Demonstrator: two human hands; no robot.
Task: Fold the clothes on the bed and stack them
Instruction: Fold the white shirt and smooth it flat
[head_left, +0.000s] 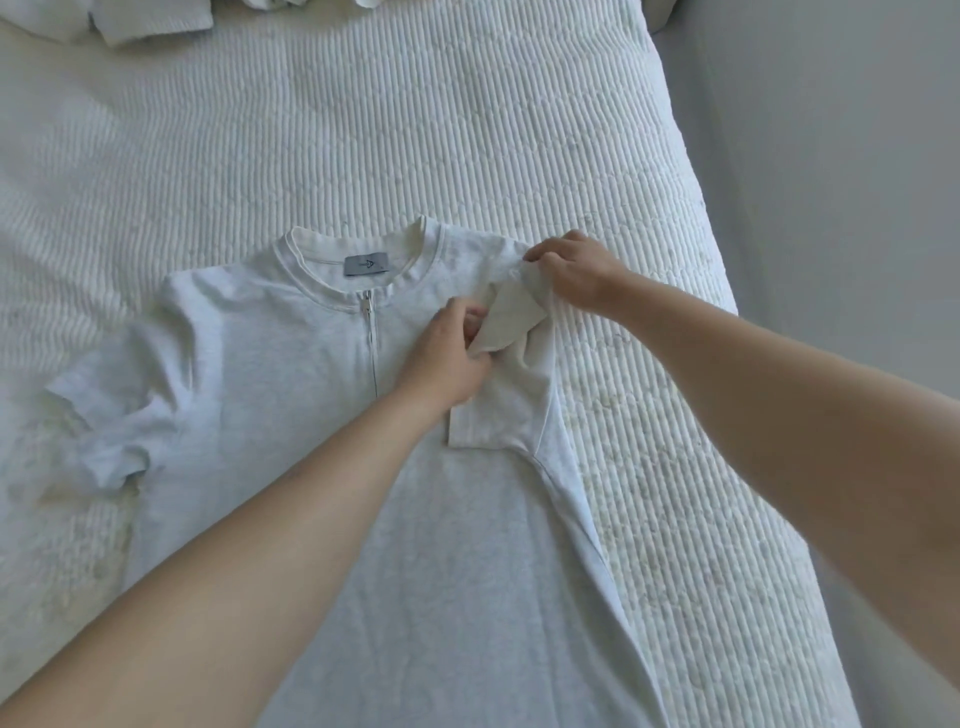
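Across the near half of the bed (467, 130) lies a pale grey garment (291, 374), face up, neck pointing away from the person, short zip (370, 343) running down from the collar below a small grey label (367, 265). Right of the zip, the right sleeve (511, 358) is turned in over the chest, partly folded. Left hand (447, 358) pinches the sleeve's cuff edge, fingers curled round the fabric. Right hand (571, 270) grips the shoulder seam, right of the collar, fingertips clamped on cloth. Well left of the zip, the other sleeve (98, 421) lies bunched and unfolded on the quilt. Far beyond the collar, at the top edge of the view, sits crumpled white cloth (150, 21), likely more clothes; can't tell what. Step in hand looks like squaring the first sleeve fold; task early. Risks: sleeve is creased and doubled, so pressing it down now would set a lumpy, skewed fold; pulling at the shoulder could drag the collar off-centre; body fabric may slide on the ribbed quilt.
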